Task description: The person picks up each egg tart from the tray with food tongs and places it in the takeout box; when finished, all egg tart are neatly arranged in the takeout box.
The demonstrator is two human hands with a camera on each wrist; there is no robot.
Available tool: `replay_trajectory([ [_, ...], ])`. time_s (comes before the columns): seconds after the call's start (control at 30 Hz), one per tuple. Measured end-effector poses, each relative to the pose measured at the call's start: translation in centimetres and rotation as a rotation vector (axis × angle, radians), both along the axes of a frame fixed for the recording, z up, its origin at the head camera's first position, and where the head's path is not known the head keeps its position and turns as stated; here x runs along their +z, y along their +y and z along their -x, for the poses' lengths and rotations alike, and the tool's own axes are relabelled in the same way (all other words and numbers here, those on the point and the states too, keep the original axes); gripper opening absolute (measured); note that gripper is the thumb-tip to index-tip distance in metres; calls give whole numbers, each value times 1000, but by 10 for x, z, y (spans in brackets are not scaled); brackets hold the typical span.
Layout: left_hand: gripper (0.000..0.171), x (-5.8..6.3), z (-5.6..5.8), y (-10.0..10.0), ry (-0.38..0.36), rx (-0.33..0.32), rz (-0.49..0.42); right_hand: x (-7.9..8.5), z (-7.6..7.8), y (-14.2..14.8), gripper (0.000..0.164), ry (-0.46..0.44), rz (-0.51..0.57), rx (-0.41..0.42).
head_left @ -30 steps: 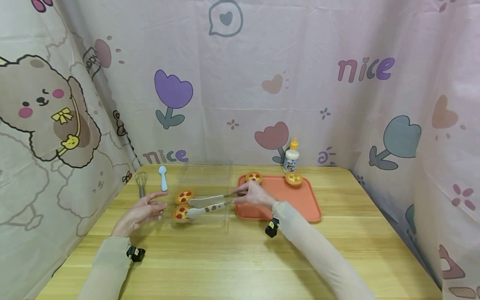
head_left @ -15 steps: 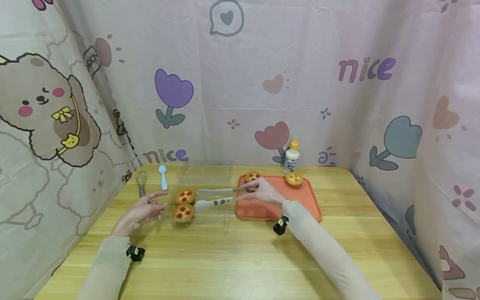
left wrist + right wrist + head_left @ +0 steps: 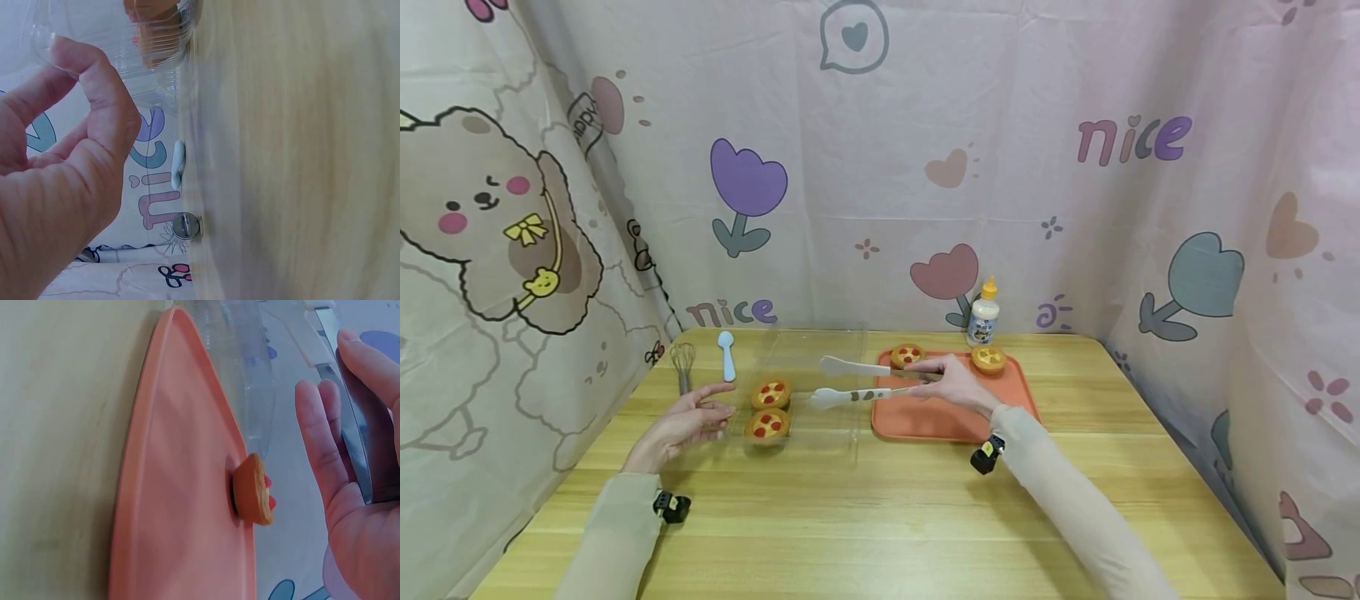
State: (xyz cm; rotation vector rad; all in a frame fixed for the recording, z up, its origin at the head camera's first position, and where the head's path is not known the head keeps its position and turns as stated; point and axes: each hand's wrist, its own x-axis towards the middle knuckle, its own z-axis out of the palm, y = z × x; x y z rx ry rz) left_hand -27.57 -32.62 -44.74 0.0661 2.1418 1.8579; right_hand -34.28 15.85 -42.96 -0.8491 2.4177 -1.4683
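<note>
My right hand (image 3: 951, 385) grips a pair of metal tongs with white tips (image 3: 861, 368), above the orange tray (image 3: 925, 425). The tongs' arms stand apart with nothing between them, their tips over the clear plastic box (image 3: 823, 433). Inside that box, toward its left side, sit two small toy pizza tarts with red toppings, one behind (image 3: 771, 394) and one in front (image 3: 767, 426). My left hand (image 3: 681, 427) pinches the box's left edge; the left wrist view shows the thumb and forefinger (image 3: 94, 69) at the clear wall.
On the tray's back edge sit a red-topped tart (image 3: 907, 356) and a yellow-topped tart (image 3: 988, 359). A bottle with a yellow cap (image 3: 982, 315) stands behind. A whisk (image 3: 682, 364) and a light blue spoon (image 3: 727, 357) lie at the back left. Printed curtains surround the table.
My right hand has drawn the tongs back to the right and slightly up, away from the two tarts, which stay in the box. The left hand has kept its place.
</note>
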Motion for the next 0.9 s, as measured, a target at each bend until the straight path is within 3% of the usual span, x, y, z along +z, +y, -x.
replay_trajectory([
  [0.23, 74, 2, -1, 1, -2, -4, -11, -1, -3, 22, 46, -65, 58, -68],
  [0.37, 74, 1, 0, 1, -1, -8, -22, -2, -3, 35, 50, -63, 66, -96],
  [0.6, 75, 0, 1, 1, -6, -11, -29, -6, -7, 57, 55, -146, 115, -157],
  [0.77, 74, -2, 2, -1, -3, -17, -25, -9, -6, 73, 55, -70, 74, -231],
  [0.9, 74, -1, 1, 0, -5, -8, -15, -12, -5, 86, 58, -90, 80, -269],
])
